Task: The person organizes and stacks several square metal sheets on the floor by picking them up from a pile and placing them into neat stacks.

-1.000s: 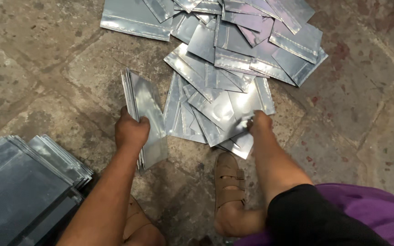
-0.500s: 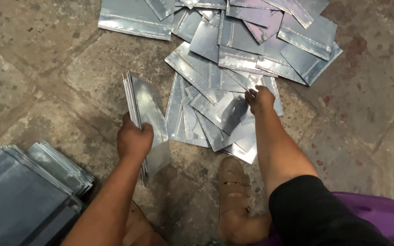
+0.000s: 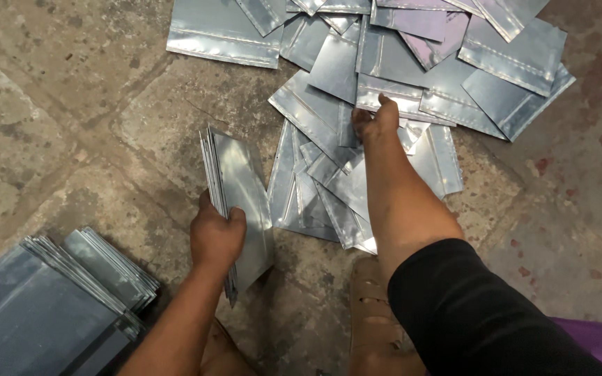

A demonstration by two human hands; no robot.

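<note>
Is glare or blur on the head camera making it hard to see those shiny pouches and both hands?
Head view: soft, even light, no hard shadows. The scattered silver pouches show bright sheen along creases but their edges stay readable. The left hand gripping the upright stack of pouches is sharp; the right hand reaching onto the pile looks slightly soft. The neat stacks at lower left sit in dimmer light.
</note>
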